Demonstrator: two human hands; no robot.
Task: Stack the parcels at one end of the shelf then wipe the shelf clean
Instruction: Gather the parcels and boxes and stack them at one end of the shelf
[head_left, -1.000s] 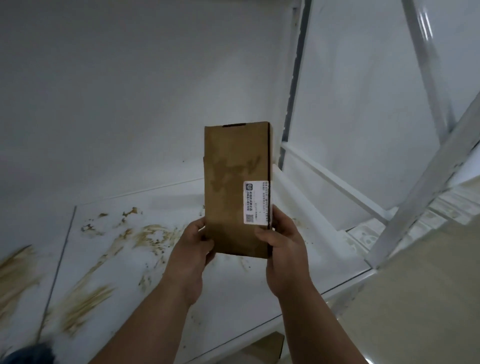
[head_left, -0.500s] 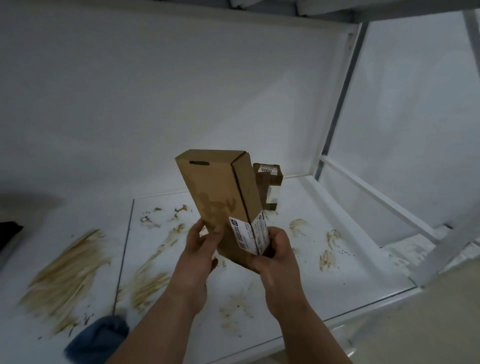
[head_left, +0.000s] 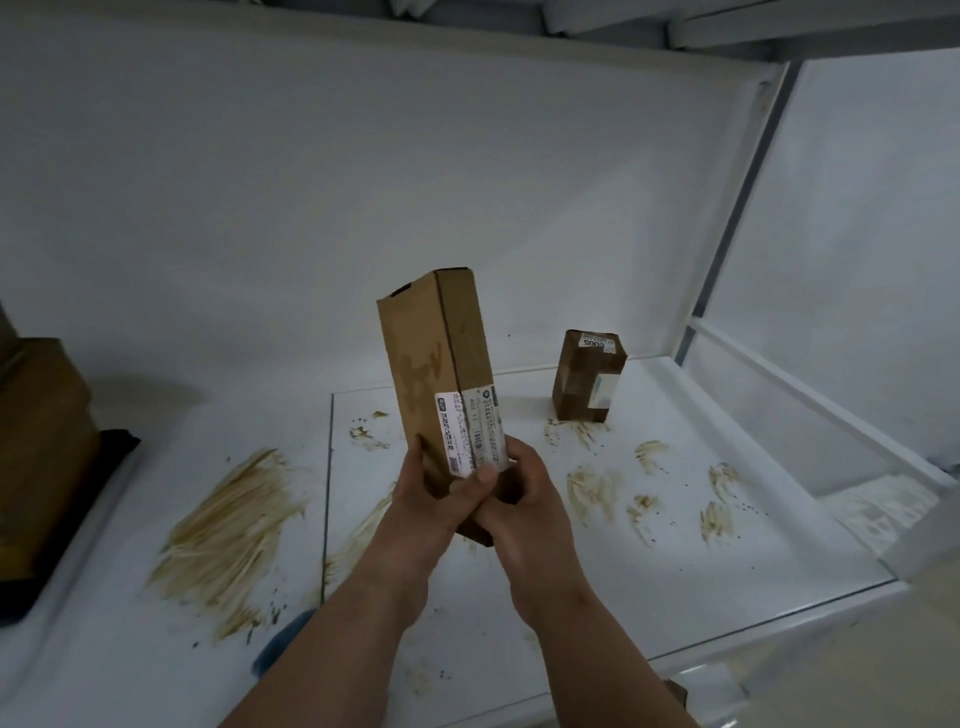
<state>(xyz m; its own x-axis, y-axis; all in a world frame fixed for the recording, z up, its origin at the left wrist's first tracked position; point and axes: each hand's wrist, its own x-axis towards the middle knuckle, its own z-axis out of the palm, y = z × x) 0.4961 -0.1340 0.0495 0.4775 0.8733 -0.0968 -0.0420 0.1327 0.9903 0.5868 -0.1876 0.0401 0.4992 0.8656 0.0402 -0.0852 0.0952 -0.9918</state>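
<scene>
I hold a tall brown cardboard parcel (head_left: 435, 364) with a white label upright above the white shelf (head_left: 519, 582). My left hand (head_left: 436, 493) grips its lower end, thumb across the label. My right hand (head_left: 524, 493) grips the same end from the right and underneath. A smaller brown parcel (head_left: 587, 375) stands on the shelf at the back right. More brown parcels (head_left: 41, 431) are stacked at the far left on a black one (head_left: 67, 519). Brown smears (head_left: 228, 530) cover the shelf. A blue cloth (head_left: 283, 642) peeks out beside my left forearm.
The white back wall (head_left: 363, 182) rises behind the shelf. A white upright post (head_left: 743, 208) and side rail (head_left: 810, 384) bound the right end. The shelf above (head_left: 675, 26) hangs overhead. The shelf's front edge (head_left: 779, 634) runs at lower right.
The view has swung left and down, bringing the left stack and the small parcel into sight. Both hands have turned the tall parcel so its narrow labelled side faces me.
</scene>
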